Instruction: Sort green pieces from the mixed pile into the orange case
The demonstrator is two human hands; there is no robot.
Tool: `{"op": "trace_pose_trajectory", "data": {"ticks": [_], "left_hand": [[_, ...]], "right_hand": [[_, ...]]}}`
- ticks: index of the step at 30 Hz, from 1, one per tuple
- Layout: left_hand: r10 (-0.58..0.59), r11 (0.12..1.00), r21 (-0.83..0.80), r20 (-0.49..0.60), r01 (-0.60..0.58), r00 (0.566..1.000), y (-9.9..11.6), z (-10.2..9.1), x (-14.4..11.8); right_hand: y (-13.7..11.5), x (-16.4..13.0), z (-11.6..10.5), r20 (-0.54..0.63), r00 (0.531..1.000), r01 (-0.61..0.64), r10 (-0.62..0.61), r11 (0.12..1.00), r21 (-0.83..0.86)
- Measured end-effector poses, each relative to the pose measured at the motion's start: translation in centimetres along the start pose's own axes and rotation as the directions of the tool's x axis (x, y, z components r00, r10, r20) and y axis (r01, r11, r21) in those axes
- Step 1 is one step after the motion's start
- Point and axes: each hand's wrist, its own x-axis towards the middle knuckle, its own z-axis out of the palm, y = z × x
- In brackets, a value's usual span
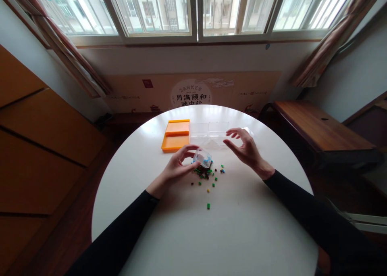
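Observation:
My left hand point(178, 166) grips a small clear plastic container point(202, 157), tilted over the white round table point(242, 227), with light blue pieces inside. Just below it lies a scatter of several tiny coloured bricks point(207, 176), green, yellow, blue and dark ones. My right hand point(243, 146) hovers to the right of the container with fingers spread, holding nothing. Behind the hands lie an orange tray point(175, 135) and a clear plastic compartment box point(208, 132).
A wooden bench point(320, 126) stands to the right of the table, a wooden cabinet point(36, 147) to the left. A wide window with curtains fills the far wall, above a printed panel. One green brick point(208, 205) lies apart, nearer to me.

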Motion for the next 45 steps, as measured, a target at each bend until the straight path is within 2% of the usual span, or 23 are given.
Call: {"op": "trace_pose_trajectory", "data": {"ticks": [2,5,7,8,10,13,17,20,23,25,28,32,34,36,40,45], "left_hand": [[-0.029,0.999,0.013,-0.037,0.029,0.999,-0.3,0.1,0.0],[-0.047,0.999,0.023,-0.059,0.048,0.997,-0.6,0.2,0.2],[-0.037,0.998,0.043,-0.06,0.04,0.997,-0.7,0.3,0.2],[-0.028,0.998,0.06,-0.062,0.032,0.998,-0.7,0.2,0.2],[-0.006,0.994,0.106,-0.073,0.014,0.997,-0.6,0.2,0.2],[0.019,0.985,0.175,-0.096,-0.002,0.995,-0.4,0.1,0.1],[0.034,0.97,0.243,-0.107,-0.007,0.994,-0.2,0.0,0.0],[0.051,0.964,0.266,-0.114,-0.019,0.992,-0.3,0.0,0.0],[0.053,0.964,0.265,-0.118,-0.02,0.992,-0.4,-0.1,0.0],[0.057,0.966,0.258,-0.122,-0.023,0.991,-0.4,0.0,0.0],[0.061,0.971,0.239,-0.127,-0.029,0.99,-0.3,0.3,0.2],[0.053,0.978,0.208,-0.118,-0.027,0.992,0.0,0.9,0.4],[0.038,0.983,0.184,-0.11,-0.017,0.993,0.3,1.2,0.5],[0.022,0.988,0.157,-0.112,-0.004,0.994,0.6,1.5,0.7],[0.004,0.994,0.105,-0.151,0.012,0.989,1.0,2.1,1.0],[0.016,0.998,0.059,-0.189,-0.005,0.982,0.9,2.7,1.2]], "right_hand": [[0.2,-0.2,-0.9,0.038,0.999,0.021,-0.019,0.998,-0.056],[-0.1,-0.9,-1.4,0.198,0.977,0.087,-0.074,0.995,-0.055],[-0.1,-1.2,-1.6,0.245,0.965,0.126,-0.098,0.987,-0.103],[0.2,-1.3,-1.8,0.233,0.968,0.129,-0.091,0.98,-0.151],[1.5,-1.1,-2.4,0.133,0.99,0.073,-0.039,0.961,-0.265],[4.8,-1.0,-3.4,-0.011,0.994,-0.1,0.106,0.894,-0.437],[8.5,-1.6,-4.2,-0.004,0.954,-0.262,0.3,0.825,-0.5],[9.1,-2.0,-5.0,0.026,0.938,-0.289,0.346,0.823,-0.489],[8.3,-2.4,-6.2,0.058,0.946,-0.255,0.319,0.843,-0.474],[7.4,-3.0,-7.0,0.16,0.942,-0.205,0.293,0.886,-0.416],[5.8,-4.3,-7.7,0.345,0.909,-0.14,0.232,0.953,-0.27],[3.7,-5.3,-7.4,0.468,0.873,-0.092,0.136,0.989,-0.116],[2.5,-4.8,-7.1,0.479,0.872,-0.067,0.096,0.995,-0.077],[1.3,-4.0,-6.5,0.433,0.901,-0.013,0.032,0.999,-0.047],[-1.0,-2.2,-4.2,0.402,0.914,0.06,-0.059,0.998,0.01],[-2.8,-1.7,-1.1,0.343,0.938,0.032,-0.044,0.999,0.04]]}}
